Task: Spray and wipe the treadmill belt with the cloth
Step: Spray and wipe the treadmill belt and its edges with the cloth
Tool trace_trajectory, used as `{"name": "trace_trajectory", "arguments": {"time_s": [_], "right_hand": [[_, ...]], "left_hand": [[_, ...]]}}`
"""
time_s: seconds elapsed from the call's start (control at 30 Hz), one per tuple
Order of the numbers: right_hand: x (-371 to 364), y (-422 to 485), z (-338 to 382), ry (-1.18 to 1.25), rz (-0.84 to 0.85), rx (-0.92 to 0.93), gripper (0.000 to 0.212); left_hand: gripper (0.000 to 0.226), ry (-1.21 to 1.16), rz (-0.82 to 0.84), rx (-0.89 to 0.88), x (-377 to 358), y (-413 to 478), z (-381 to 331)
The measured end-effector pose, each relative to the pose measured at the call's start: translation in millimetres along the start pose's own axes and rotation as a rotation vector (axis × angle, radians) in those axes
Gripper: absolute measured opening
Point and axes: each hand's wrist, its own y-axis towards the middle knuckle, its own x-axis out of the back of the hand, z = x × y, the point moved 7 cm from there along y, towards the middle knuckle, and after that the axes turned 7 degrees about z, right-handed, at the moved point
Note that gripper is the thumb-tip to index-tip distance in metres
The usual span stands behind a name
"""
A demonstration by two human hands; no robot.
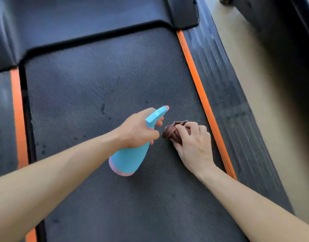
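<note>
Gym or home: treadmill belt [106,81], side rails [220,84].

- Belt [101,81]: dark grey, fine woven diagonal texture, a few darker spots.
- Strips [200,95]: bright orange, along both belt edges.
- Side rails [225,88]: black, lengthwise ribs.
- Bottle [128,158]: light blue, pink band at base and collar, pink nozzle tip.
- Cloth [171,132]: brown.
- Floor [251,63]: tan.

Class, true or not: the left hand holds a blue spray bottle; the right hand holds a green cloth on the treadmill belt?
Not quite: the head view shows the cloth is brown, not green. The left hand, spray bottle, right hand and treadmill belt are as stated.
</note>
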Motion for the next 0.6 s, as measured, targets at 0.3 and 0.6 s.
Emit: {"name": "trace_trajectory", "arguments": {"time_s": [0.3,0.6], "right_hand": [[-16,-16,1,-0.013,-0.127,-0.002,0.040],[-11,-41,6,-0.016,-0.107,0.048,0.044]], "left_hand": [[0.036,-0.061,-0.035,0.011,4,7,3],[0.012,0.074,-0.007,0.049,0,10,0]]}}
